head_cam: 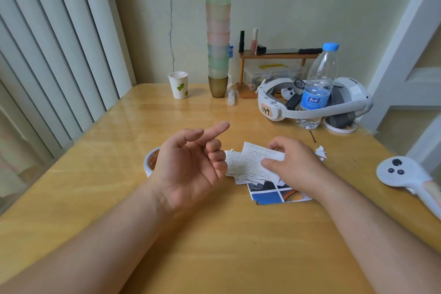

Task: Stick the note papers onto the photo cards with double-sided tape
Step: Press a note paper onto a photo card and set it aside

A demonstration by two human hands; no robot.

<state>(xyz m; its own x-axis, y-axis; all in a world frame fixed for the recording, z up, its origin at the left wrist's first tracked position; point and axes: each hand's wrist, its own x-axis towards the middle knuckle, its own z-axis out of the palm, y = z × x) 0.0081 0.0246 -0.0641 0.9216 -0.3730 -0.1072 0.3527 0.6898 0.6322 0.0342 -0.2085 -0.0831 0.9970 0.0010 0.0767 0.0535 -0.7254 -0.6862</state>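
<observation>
My right hand (293, 164) pinches a white note paper (253, 159) with handwriting, thumb on top, over a small pile of more note papers (232, 164). Under the pile lies a photo card (274, 193) with blue, black and orange patches. My left hand (188, 164) is raised palm up left of the papers, index finger stretched out with a small pale bit, perhaps tape, on its tip (224, 124); the other fingers curl loosely. A roll of double-sided tape (151, 160) lies on the table, half hidden behind my left hand.
At the back of the wooden table (119, 174) stand a paper cup (179, 85), a tall stack of plastic cups (218, 40), a small shelf (274, 55), a water bottle (317, 88) and a white headset (315, 100). A white controller (405, 176) lies at right. Paper scraps (321, 151) lie near my right hand.
</observation>
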